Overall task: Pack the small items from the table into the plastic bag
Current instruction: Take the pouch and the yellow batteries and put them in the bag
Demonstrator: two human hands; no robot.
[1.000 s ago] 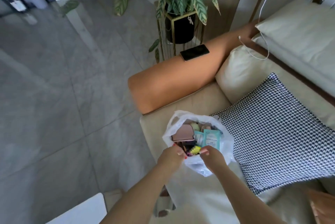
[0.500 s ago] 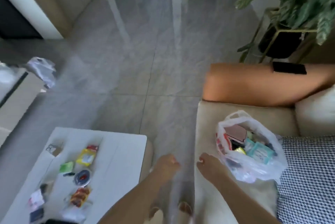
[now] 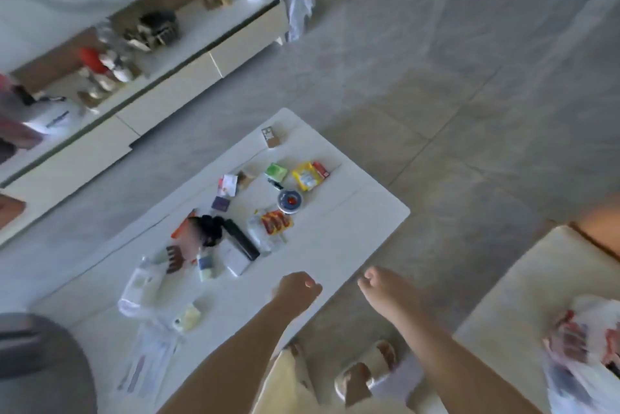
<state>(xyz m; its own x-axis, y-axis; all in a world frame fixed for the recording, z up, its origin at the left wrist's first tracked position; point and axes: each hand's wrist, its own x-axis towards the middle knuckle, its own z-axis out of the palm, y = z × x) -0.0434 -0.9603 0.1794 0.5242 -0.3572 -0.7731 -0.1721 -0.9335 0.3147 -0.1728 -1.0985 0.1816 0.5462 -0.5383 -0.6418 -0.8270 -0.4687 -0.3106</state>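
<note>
A white low table [image 3: 352, 219] carries several small items: a yellow packet [image 3: 306, 176], a green packet [image 3: 276, 172], a round tin [image 3: 290, 201], a red snack pack [image 3: 275, 222], a black case [image 3: 242, 240], a black scrunchie [image 3: 208, 229] and a white pouch [image 3: 139, 289]. My left hand [image 3: 297, 289] hovers over the table's near edge, fingers curled into a fist, holding nothing. My right hand [image 3: 385, 286] is just past that edge, above the floor, fingers loosely curled and empty. The plastic bag [image 3: 583, 356], part full, lies on the sofa seat at the far right, blurred.
A long low TV cabinet [image 3: 167, 78] with clutter runs along the upper left. A cream sofa seat [image 3: 523, 296] sits at the right. Grey tiled floor [image 3: 469, 95] lies between. My slippered feet [image 3: 365, 370] stand by the table's edge. A grey round object [image 3: 40, 363] sits bottom left.
The view has swung left from the sofa and bag to the table. Both hands let go of the bag and moved left; the left one is now over the table's edge.
</note>
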